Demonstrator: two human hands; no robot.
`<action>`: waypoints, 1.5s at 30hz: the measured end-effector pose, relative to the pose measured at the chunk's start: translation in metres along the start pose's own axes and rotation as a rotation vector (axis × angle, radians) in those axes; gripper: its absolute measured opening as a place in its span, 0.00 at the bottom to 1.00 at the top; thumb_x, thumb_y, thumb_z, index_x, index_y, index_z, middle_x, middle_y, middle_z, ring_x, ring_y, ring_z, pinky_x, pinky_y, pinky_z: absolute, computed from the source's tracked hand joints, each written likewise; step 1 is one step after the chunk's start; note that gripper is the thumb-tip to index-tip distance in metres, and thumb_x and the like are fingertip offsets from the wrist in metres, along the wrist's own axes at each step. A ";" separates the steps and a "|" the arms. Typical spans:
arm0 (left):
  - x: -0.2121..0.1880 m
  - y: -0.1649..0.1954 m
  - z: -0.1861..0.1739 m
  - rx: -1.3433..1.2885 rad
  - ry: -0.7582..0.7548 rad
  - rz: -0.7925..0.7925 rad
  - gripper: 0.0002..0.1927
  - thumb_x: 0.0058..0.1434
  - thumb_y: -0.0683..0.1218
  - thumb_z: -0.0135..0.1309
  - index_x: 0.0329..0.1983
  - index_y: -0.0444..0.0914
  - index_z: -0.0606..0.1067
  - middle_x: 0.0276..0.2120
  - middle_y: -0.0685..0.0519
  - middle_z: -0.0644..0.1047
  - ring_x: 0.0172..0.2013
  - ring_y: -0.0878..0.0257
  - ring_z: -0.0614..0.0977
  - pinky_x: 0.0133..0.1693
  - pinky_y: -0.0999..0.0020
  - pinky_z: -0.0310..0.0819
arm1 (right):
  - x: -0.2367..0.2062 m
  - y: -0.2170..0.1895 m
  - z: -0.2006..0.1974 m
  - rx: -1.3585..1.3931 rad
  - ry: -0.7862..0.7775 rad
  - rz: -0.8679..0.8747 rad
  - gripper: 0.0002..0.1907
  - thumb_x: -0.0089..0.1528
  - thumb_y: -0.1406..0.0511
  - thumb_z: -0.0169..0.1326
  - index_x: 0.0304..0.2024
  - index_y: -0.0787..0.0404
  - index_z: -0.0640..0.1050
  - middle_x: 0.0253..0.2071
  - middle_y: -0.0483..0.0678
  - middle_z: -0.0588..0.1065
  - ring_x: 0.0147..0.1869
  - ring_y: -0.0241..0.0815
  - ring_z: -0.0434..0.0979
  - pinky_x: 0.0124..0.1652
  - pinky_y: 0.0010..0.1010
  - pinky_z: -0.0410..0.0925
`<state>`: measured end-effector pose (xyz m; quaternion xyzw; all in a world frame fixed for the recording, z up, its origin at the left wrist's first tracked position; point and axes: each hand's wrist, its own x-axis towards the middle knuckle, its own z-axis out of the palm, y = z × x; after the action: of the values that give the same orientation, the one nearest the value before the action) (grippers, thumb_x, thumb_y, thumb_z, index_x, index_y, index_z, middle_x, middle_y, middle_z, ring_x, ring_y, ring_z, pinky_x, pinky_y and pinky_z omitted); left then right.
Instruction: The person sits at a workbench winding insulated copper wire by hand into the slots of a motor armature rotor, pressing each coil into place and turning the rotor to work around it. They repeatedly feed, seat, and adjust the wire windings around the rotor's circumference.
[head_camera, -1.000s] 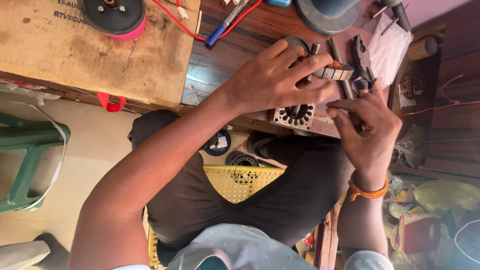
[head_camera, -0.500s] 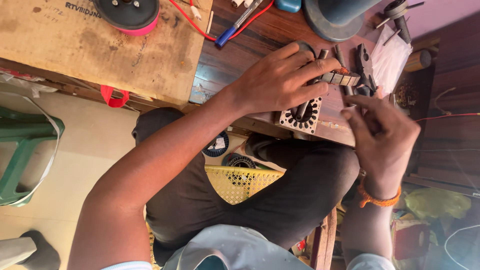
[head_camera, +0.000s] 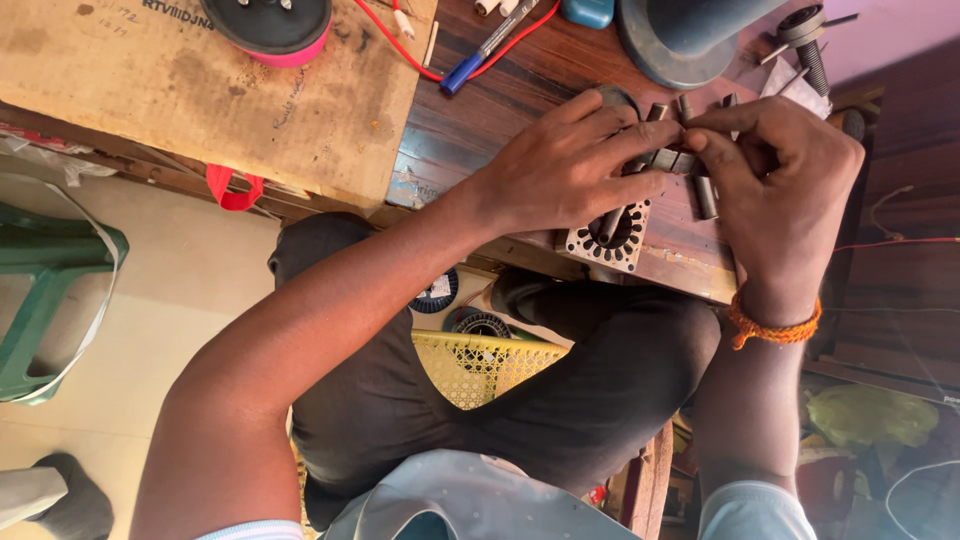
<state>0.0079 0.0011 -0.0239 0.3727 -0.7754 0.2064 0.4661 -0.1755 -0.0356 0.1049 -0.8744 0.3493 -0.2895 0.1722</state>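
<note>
Seated at a dark wooden workbench (head_camera: 520, 110), a person works with both bare hands over a small motor part. Between the fingertips of the left hand (head_camera: 565, 165) and the right hand (head_camera: 785, 185) sits a short row of small grey metal pieces (head_camera: 668, 158), pinched from either side; both hands are curled nearly closed around it, thumbs and forefingers meeting at the row. Just below the left hand, at the near edge of the bench, lies a square stator core (head_camera: 610, 240), a pale stack of metal plates with a round bore ringed by narrow slots; a left finger reaches down into the bore. A slim grey metal rod (head_camera: 706, 196) lies on the wood just beside the right hand. An orange thread bracelet (head_camera: 775, 328) circles the right wrist.

Farther back on the bench are a blue-capped marker (head_camera: 480, 50), a red wire (head_camera: 400, 50), a large dark round base (head_camera: 680, 35) and a threaded bolt (head_camera: 810, 45) on a scrap of white paper. A worn plywood board (head_camera: 200, 110) covers the left part of the surface, with a black-and-pink spool (head_camera: 270, 25) on top. Beneath, the person's dark trousers (head_camera: 560, 400) fill the middle of the view, over a yellow plastic basket (head_camera: 485, 365). A pale tiled floor (head_camera: 150, 310) and a green plastic chair (head_camera: 40, 290) are at the left.
</note>
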 end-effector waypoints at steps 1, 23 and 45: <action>0.000 0.000 0.000 -0.007 -0.004 0.005 0.08 0.69 0.45 0.55 0.49 0.43 0.80 0.60 0.49 0.74 0.50 0.56 0.79 0.51 0.58 0.71 | 0.002 0.002 0.001 0.031 -0.012 -0.009 0.06 0.65 0.78 0.61 0.44 0.68 0.82 0.33 0.45 0.76 0.33 0.25 0.68 0.33 0.21 0.60; 0.010 0.007 -0.010 -0.213 -0.174 -0.286 0.29 0.66 0.46 0.62 0.69 0.47 0.68 0.55 0.53 0.72 0.56 0.54 0.72 0.56 0.49 0.64 | 0.021 0.038 0.013 0.104 0.024 0.117 0.02 0.66 0.76 0.62 0.40 0.68 0.81 0.29 0.39 0.73 0.31 0.23 0.65 0.32 0.19 0.59; 0.005 -0.006 -0.003 -0.499 -0.200 -0.464 0.23 0.61 0.48 0.65 0.59 0.44 0.74 0.52 0.56 0.73 0.53 0.56 0.72 0.59 0.53 0.66 | -0.027 -0.006 -0.012 0.118 0.020 0.372 0.06 0.63 0.70 0.65 0.41 0.66 0.82 0.26 0.39 0.73 0.27 0.22 0.66 0.27 0.17 0.56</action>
<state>0.0129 -0.0027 -0.0178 0.4321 -0.7384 -0.1385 0.4990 -0.1957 -0.0133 0.1071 -0.7802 0.4891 -0.2815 0.2699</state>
